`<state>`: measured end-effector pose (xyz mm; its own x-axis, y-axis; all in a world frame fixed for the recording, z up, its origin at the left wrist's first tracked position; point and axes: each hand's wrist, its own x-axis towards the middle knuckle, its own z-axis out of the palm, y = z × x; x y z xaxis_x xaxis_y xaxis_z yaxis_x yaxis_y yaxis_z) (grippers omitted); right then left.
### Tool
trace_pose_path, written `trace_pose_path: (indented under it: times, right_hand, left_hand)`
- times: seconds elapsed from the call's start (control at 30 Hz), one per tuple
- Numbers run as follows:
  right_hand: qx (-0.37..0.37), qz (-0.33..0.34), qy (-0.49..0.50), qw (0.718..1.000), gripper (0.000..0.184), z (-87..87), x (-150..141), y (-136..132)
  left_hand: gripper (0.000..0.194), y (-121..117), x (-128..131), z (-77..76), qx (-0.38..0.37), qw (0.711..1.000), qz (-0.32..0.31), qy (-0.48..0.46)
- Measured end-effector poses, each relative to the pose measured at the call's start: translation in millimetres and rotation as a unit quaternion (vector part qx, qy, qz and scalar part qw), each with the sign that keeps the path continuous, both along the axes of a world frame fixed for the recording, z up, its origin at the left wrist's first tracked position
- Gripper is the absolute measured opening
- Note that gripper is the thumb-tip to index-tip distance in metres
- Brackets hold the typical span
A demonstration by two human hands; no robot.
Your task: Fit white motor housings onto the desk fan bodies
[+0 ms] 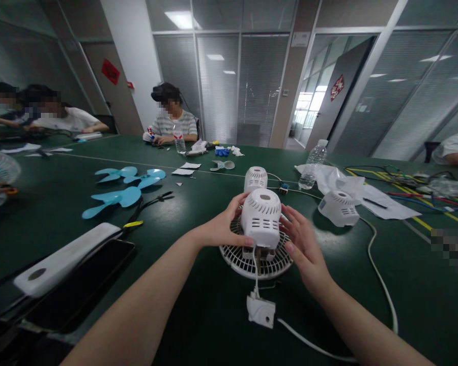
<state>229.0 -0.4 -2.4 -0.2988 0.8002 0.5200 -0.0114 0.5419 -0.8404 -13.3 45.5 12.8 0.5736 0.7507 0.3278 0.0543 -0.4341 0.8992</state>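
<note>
A white slotted fan motor cover (262,216) sits over the motor on a round white fan grille (238,264) lying on the table. My left hand (223,226) curls around the cover's left side, thumb low on its front and fingers behind. At the right side, my right hand (303,244) has its fingers apart and slightly curved; whether its hidden fingertips touch the cover, I cannot tell. A thin wire runs from under the cover down to a small white plastic switch piece (260,310). Directly behind stands a second white motor cover (256,177).
Another white cover (339,208) lies to the right beside crumpled plastic and a water bottle (313,165). Blue fan blades (116,198), a white power bank-like bar (66,259) and a black phone (84,284) lie left. A white cord (377,269) curves along the right. People sit around the table.
</note>
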Motion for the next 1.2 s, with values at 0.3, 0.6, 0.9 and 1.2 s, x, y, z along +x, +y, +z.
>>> trace_pose_path:
  times: [0.3,0.6,0.9,1.2]
  right_hand:
    - [0.0,0.013,-0.04,0.999,0.065,-3.3,1.3,-1.2]
    - [0.016,-0.001,-0.052,0.999,0.066,-2.0,1.3,-3.1]
    - [0.015,-0.031,-0.04,0.999,0.057,-1.3,3.1,0.1]
    - [0.034,-0.033,-0.043,0.998,0.055,1.3,2.6,-3.7]
  left_hand:
    - [0.115,0.5,-1.4,1.1,-0.012,1.0,-0.014,-0.006]
    - [0.107,-1.0,0.6,2.4,-0.033,0.999,-0.005,-0.032]
    - [0.111,1.1,-1.8,-1.3,-0.036,0.999,-0.029,-0.017]
    - [0.109,0.6,-3.3,0.4,-0.038,0.998,-0.039,-0.033]
